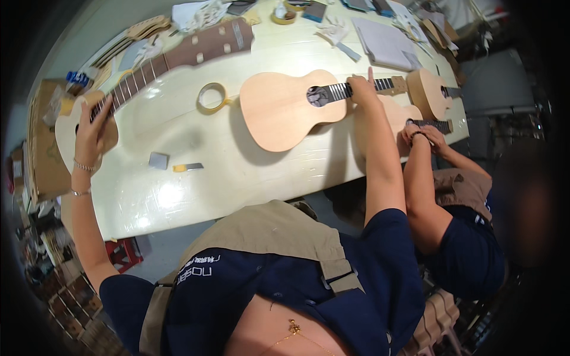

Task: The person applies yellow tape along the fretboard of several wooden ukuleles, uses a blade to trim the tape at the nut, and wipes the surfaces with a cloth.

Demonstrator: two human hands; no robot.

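Observation:
My left hand (91,136) grips a ukulele (65,133) where its neck meets the pale body, fingers lying over the dark fretboard. That neck runs up and right to a large brown headstock (219,44). My right hand (362,90) is closed round the neck of a second ukulele (276,113), one finger pointing up; its body of light bare wood lies left of the hand, soundhole facing up. Something greyish shows inside the soundhole. Between the two instruments a roll of yellow tape (212,98) lies on the white table (237,184).
On my right, a co-worker's hands (424,136) work at another ukulele (389,124), beside one more ukulele (427,92). A yellow-handled blade (189,168) and a grey square pad (158,161) lie near the front. White paper (386,44), gloves (332,32) and a cardboard box (44,142) line the edges.

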